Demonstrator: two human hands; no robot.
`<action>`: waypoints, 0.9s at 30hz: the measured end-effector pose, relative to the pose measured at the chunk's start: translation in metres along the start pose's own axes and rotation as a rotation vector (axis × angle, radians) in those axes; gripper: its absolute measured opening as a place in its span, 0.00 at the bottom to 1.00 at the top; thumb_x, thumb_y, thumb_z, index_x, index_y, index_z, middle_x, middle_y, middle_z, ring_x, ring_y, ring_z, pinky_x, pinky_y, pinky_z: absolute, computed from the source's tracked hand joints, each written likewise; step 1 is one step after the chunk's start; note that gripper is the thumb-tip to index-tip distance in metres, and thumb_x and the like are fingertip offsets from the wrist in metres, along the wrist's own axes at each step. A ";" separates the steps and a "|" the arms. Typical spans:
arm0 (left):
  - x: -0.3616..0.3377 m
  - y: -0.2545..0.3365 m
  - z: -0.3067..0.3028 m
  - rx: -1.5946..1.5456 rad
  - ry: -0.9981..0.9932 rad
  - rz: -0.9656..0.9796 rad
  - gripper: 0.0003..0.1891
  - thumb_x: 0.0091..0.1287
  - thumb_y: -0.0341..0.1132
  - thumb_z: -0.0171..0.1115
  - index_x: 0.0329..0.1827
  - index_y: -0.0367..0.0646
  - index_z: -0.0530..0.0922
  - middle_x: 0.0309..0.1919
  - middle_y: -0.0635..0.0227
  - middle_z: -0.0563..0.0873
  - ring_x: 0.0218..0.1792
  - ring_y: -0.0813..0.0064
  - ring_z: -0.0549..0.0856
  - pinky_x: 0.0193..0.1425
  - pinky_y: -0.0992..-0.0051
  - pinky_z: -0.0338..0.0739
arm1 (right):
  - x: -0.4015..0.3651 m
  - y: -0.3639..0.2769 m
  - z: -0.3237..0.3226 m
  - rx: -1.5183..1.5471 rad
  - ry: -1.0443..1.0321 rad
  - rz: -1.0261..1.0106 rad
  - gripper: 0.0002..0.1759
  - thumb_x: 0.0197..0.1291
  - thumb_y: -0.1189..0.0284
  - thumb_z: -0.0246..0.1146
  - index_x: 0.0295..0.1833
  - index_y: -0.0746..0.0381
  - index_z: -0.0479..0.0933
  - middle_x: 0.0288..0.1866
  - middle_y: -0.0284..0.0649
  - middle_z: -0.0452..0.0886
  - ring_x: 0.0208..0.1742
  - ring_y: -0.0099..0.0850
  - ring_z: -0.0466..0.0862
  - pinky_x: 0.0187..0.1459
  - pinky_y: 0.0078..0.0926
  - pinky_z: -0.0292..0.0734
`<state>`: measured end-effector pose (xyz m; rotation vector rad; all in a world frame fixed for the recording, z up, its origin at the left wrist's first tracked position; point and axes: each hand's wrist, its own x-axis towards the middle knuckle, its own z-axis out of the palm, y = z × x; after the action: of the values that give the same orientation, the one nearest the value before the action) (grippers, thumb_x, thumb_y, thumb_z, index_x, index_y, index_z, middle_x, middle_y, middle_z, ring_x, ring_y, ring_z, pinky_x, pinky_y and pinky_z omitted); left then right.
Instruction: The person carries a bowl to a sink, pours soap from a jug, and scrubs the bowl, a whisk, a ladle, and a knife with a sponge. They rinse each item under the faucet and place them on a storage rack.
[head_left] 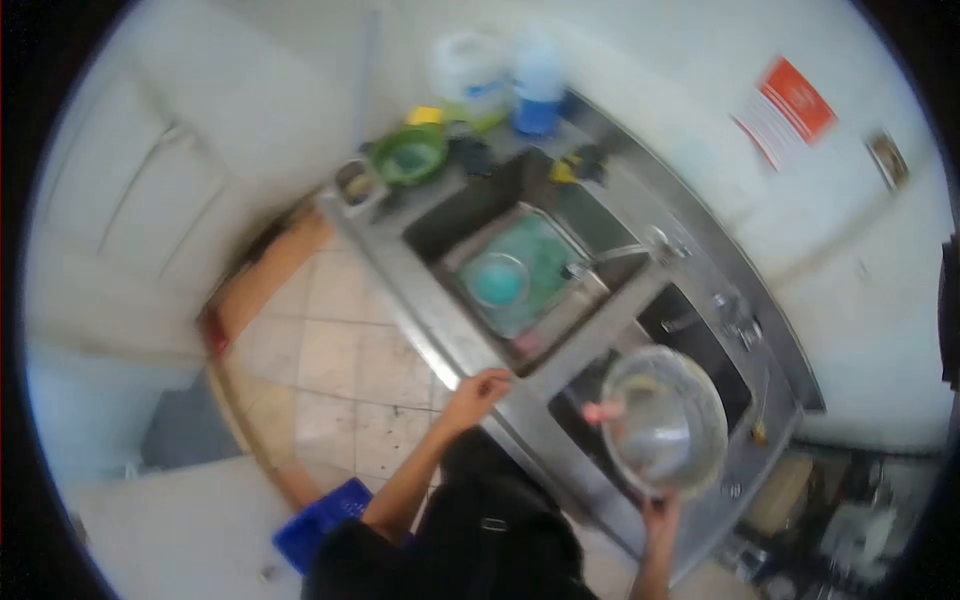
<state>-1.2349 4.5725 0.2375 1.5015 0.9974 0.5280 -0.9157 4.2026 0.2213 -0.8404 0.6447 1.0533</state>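
Note:
A large round translucent bowl (690, 395) is tilted over the right sink basin (585, 400), its mouth facing me. My right hand (660, 515) grips the bowl's near rim from below. A small pink item (602, 412) shows at the bowl's left side; its kind is too blurred to tell. My left hand (482, 394) is at the front edge of the steel sink counter (515, 415), fingers loosely bent and slightly apart, with nothing visible in them. In the left basin (440, 235), a small round container (498, 280) sits in a tub of greenish water (545, 255).
Behind the left basin stand a green bowl (410, 155), a white jug (470, 70) and a blue-labelled bottle (538, 85). Faucets (735, 320) rise along the back wall. A blue crate (320, 520) is on the floor at left; dishes (860, 530) are at far right.

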 end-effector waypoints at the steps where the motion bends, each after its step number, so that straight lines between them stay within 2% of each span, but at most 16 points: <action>1: 0.002 -0.002 0.004 0.013 -0.012 0.004 0.12 0.66 0.33 0.59 0.50 0.39 0.78 0.26 0.71 0.82 0.27 0.84 0.76 0.33 0.80 0.73 | -0.010 0.013 0.034 -0.192 0.041 -0.187 0.22 0.59 0.75 0.55 0.59 0.67 0.67 0.59 0.47 0.72 0.60 0.40 0.72 0.62 0.44 0.68; 2: 0.004 -0.001 0.005 -0.034 -0.048 0.011 0.12 0.66 0.32 0.59 0.50 0.39 0.78 0.26 0.72 0.81 0.26 0.85 0.75 0.31 0.80 0.72 | -0.009 0.013 0.024 -0.376 0.021 -0.315 0.19 0.59 0.74 0.56 0.57 0.66 0.68 0.56 0.45 0.74 0.56 0.40 0.75 0.59 0.42 0.70; 3: 0.006 0.009 0.006 -0.009 -0.066 -0.012 0.12 0.66 0.32 0.59 0.50 0.39 0.78 0.26 0.73 0.81 0.27 0.85 0.75 0.30 0.80 0.72 | 0.067 0.003 -0.076 -1.088 0.004 -0.559 0.16 0.62 0.71 0.57 0.53 0.64 0.68 0.53 0.44 0.73 0.54 0.40 0.74 0.51 0.40 0.78; 4: 0.009 0.024 0.006 0.134 -0.084 0.018 0.12 0.66 0.31 0.59 0.50 0.38 0.78 0.27 0.71 0.82 0.27 0.84 0.76 0.32 0.79 0.73 | 0.060 0.007 -0.031 -0.615 0.127 -0.355 0.14 0.60 0.74 0.57 0.52 0.63 0.70 0.49 0.44 0.74 0.53 0.39 0.74 0.54 0.44 0.75; 6: 0.020 0.012 0.013 0.073 -0.093 0.001 0.13 0.65 0.31 0.59 0.51 0.38 0.78 0.29 0.69 0.83 0.30 0.83 0.78 0.36 0.80 0.74 | 0.048 0.015 0.043 -0.243 0.285 -0.251 0.13 0.58 0.77 0.55 0.49 0.63 0.70 0.48 0.44 0.74 0.52 0.40 0.74 0.56 0.47 0.72; 8: 0.024 0.025 0.007 0.135 -0.112 -0.121 0.13 0.65 0.32 0.60 0.51 0.39 0.77 0.32 0.67 0.84 0.33 0.80 0.80 0.40 0.79 0.76 | 0.074 0.018 0.044 -0.219 0.298 -0.255 0.12 0.57 0.78 0.55 0.48 0.63 0.71 0.47 0.43 0.74 0.51 0.40 0.74 0.56 0.46 0.72; 12: 0.022 0.039 0.021 0.213 -0.095 0.012 0.13 0.65 0.32 0.60 0.51 0.39 0.78 0.33 0.66 0.84 0.34 0.77 0.81 0.41 0.77 0.76 | 0.109 0.005 0.022 -0.226 0.295 -0.199 0.13 0.55 0.78 0.56 0.47 0.64 0.71 0.47 0.42 0.74 0.50 0.38 0.75 0.55 0.45 0.73; 16: 0.040 0.069 0.055 0.302 -0.111 0.053 0.13 0.64 0.32 0.61 0.50 0.39 0.79 0.32 0.63 0.85 0.34 0.76 0.82 0.41 0.76 0.77 | 0.157 0.011 -0.015 -0.277 0.275 -0.117 0.15 0.53 0.78 0.57 0.49 0.63 0.70 0.46 0.41 0.74 0.50 0.37 0.75 0.54 0.44 0.73; 18: 0.055 0.084 0.088 0.294 -0.226 0.127 0.12 0.63 0.32 0.62 0.48 0.37 0.79 0.31 0.62 0.86 0.35 0.75 0.84 0.40 0.75 0.77 | 0.192 0.012 -0.062 -0.268 0.108 -0.089 0.21 0.54 0.73 0.59 0.56 0.62 0.70 0.57 0.41 0.72 0.59 0.37 0.70 0.60 0.46 0.67; 19: 0.065 0.081 0.108 0.283 -0.253 0.156 0.14 0.63 0.31 0.62 0.50 0.36 0.77 0.34 0.61 0.85 0.35 0.74 0.84 0.41 0.74 0.78 | 0.184 0.012 -0.051 -0.334 0.272 -0.052 0.23 0.56 0.70 0.60 0.59 0.62 0.68 0.61 0.41 0.69 0.63 0.38 0.66 0.62 0.46 0.62; 21: 0.091 0.078 0.155 0.112 -0.283 0.242 0.17 0.62 0.32 0.63 0.54 0.36 0.75 0.38 0.58 0.85 0.36 0.73 0.84 0.42 0.73 0.78 | 0.208 0.019 -0.085 -0.236 0.256 -0.038 0.23 0.57 0.72 0.60 0.58 0.64 0.68 0.59 0.43 0.71 0.61 0.38 0.69 0.61 0.44 0.65; 23: 0.125 0.092 0.196 0.069 -0.363 0.111 0.23 0.61 0.34 0.64 0.58 0.36 0.71 0.47 0.53 0.82 0.45 0.68 0.83 0.49 0.72 0.77 | 0.211 0.028 -0.097 -0.132 0.231 -0.027 0.22 0.58 0.73 0.60 0.58 0.66 0.68 0.58 0.45 0.72 0.59 0.38 0.73 0.59 0.42 0.69; 25: 0.164 0.080 0.239 0.149 -0.263 0.241 0.27 0.60 0.37 0.65 0.61 0.35 0.69 0.52 0.50 0.78 0.54 0.60 0.78 0.56 0.67 0.73 | 0.177 0.018 -0.065 -0.488 0.449 -0.085 0.24 0.60 0.71 0.59 0.61 0.68 0.67 0.60 0.49 0.72 0.62 0.39 0.72 0.61 0.42 0.67; 27: 0.201 0.068 0.276 0.261 -0.141 0.462 0.29 0.62 0.40 0.63 0.62 0.34 0.66 0.55 0.48 0.75 0.58 0.55 0.75 0.61 0.63 0.69 | 0.152 -0.016 0.001 -0.911 0.366 -0.741 0.24 0.60 0.71 0.60 0.59 0.72 0.69 0.55 0.52 0.76 0.57 0.40 0.76 0.58 0.36 0.70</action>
<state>-0.8886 4.5849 0.2048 1.9928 0.6226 0.6215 -0.8443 4.2720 0.1054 -1.9157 0.0658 0.4634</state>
